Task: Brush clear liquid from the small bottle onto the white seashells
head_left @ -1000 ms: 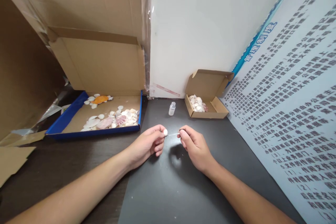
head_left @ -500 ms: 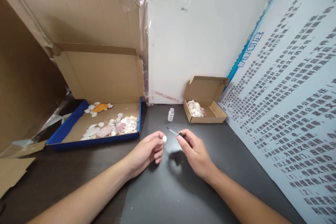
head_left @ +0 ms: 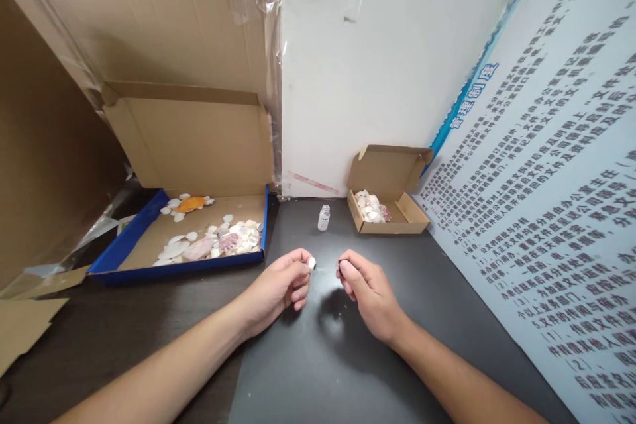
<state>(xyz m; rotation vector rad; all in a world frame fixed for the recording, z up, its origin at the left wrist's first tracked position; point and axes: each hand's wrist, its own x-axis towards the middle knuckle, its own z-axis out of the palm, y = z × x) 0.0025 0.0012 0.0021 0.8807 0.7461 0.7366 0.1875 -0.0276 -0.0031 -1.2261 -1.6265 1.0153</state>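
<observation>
Between thumb and fingertips, my left hand [head_left: 284, 280] pinches a small white shell [head_left: 312, 263]. My right hand [head_left: 366, 288] is closed round the dark cap of a glue brush [head_left: 340, 267]. The brush's thin pale stem points left, and its dark tip is at the shell's right edge; whether they touch is hard to tell. Beyond both hands, an uncapped clear glass bottle [head_left: 323, 218] with a white label stands upright on the dark grey mat [head_left: 318, 371].
At left, an open blue-edged cardboard box [head_left: 179, 269] holds loose shells and an orange shell [head_left: 191, 204] ringed by white ones. A smaller open box [head_left: 392, 228] with shells stands back right. A white panel [head_left: 368, 79] and a printed poster [head_left: 546, 179] border the area.
My right hand has turned, bringing the brush down from a raised slant to nearly level, its tip now at the shell. My left hand has stayed almost still.
</observation>
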